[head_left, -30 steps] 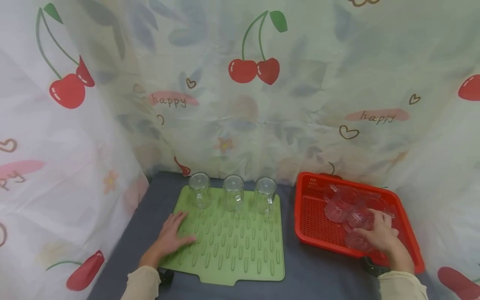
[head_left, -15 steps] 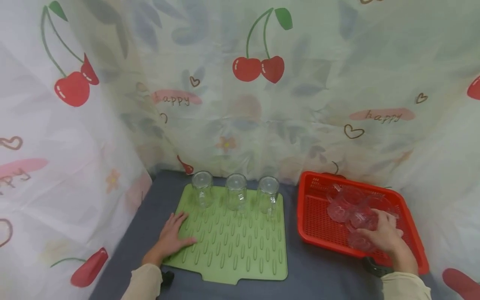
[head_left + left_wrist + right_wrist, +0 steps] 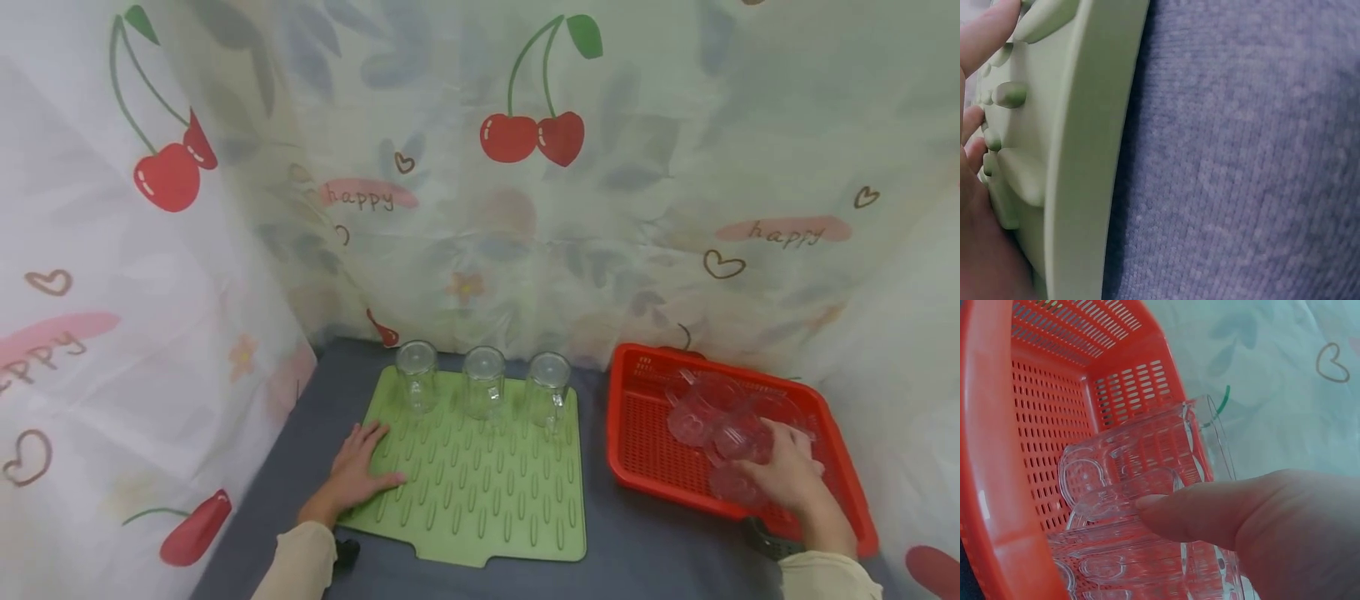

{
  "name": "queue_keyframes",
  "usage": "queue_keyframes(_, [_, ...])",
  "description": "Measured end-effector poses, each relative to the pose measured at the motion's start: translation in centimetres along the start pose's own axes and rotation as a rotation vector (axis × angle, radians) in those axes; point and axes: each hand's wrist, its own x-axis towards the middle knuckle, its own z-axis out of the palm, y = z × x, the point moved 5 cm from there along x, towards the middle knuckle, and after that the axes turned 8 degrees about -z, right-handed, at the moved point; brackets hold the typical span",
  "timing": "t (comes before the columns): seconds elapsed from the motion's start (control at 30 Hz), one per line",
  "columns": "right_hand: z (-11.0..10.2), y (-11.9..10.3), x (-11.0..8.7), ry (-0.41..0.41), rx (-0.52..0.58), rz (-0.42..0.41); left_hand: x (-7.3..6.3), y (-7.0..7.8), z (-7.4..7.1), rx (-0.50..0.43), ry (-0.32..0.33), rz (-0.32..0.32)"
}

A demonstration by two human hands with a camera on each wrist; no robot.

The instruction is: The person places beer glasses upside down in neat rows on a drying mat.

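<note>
My left hand [image 3: 356, 471] rests with spread fingers on the left edge of a green ribbed drying mat [image 3: 487, 492]. Three clear glass mugs stand upside down along the mat's back: a left mug [image 3: 416, 375], a middle mug [image 3: 483, 383] and a right mug [image 3: 549, 387]. Inside the red plastic basket [image 3: 660, 493], my right hand [image 3: 795, 479] grips a glass mug among several others lying there. In the right wrist view its thumb [image 3: 1191, 512] lies against clear glass mugs [image 3: 1135, 456]; the other fingers are hidden, and the overlapping glass blurs which part they hold.
A dark grey cloth [image 3: 622, 550] covers the table. Printed curtains [image 3: 450, 208] close off the back and both sides. The basket's raised rim surrounds the mugs, close to the right curtain. A black object [image 3: 345, 557] shows by the left wrist.
The head view has turned a little left, so everything sits further right in it. Both hands keep nearly the same places on the mat and in the basket.
</note>
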Motion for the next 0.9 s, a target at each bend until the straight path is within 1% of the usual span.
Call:
queue_keyframes(0.17, [-0.3, 0.0, -0.4, 0.039, -0.019, -0.001, 0.0, 0.1, 0.2, -0.005, 0.012, 0.022])
queue_keyframes(0.4, [-0.6, 0.0, -0.7, 0.066, -0.014, 0.02, -0.3, 0.5, -0.4, 0.006, -0.027, -0.022])
queue_keyframes(0.57, [-1.0, -0.4, -1.0, 0.079, -0.03, 0.019, -0.4, 0.3, -0.4, -0.001, 0.004, -0.002])
queue_keyframes(0.73, [-1.6, -1.0, -1.4, 0.089, -0.045, 0.009, -0.4, 0.4, -0.3, 0.016, 0.044, 0.03])
queue_keyframes(0.9, [-2.2, -1.6, -1.8, 0.13, -0.058, -0.037, -0.2, 0.5, -0.2, 0.04, 0.027, 0.008])
